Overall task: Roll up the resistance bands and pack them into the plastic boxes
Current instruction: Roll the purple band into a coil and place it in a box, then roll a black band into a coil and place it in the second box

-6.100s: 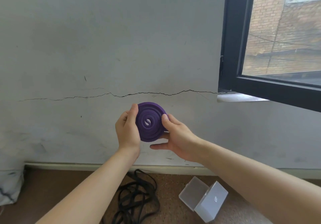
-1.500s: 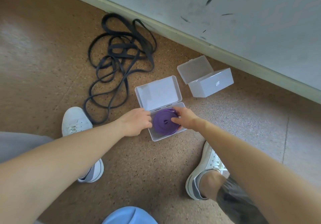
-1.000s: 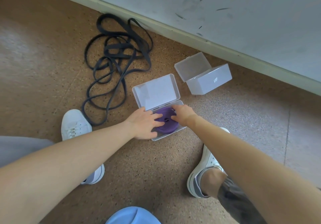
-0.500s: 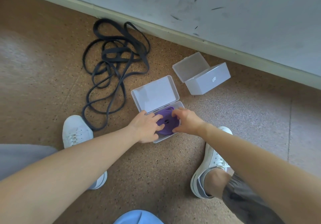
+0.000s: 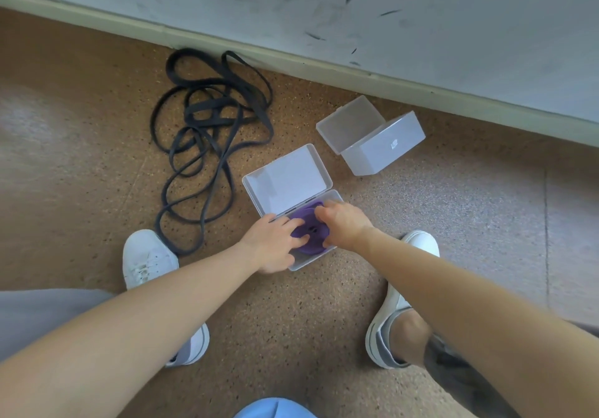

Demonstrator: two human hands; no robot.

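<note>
A rolled purple resistance band (image 5: pixel 310 231) lies inside an open clear plastic box (image 5: pixel 316 257) on the floor, the box's lid (image 5: pixel 288 181) folded back. My left hand (image 5: pixel 275 245) rests on the roll's left side with fingers spread flat over it. My right hand (image 5: pixel 343 223) presses on its right side. Both hands hide much of the roll. A second clear plastic box (image 5: pixel 381 148) stands open behind and to the right, nothing visible in it. A black resistance band (image 5: pixel 207 139) lies loose and tangled on the floor to the left.
The floor is brown speckled cork, with a wall and skirting board (image 5: pixel 324 61) just behind the boxes. My two white shoes (image 5: pixel 149 258) (image 5: pixel 393 301) stand on either side of the near box.
The purple roll went from held up before the wall down into the near box. Over the last second both hands have stayed on it, pressing it in; the view shifted slightly.
</note>
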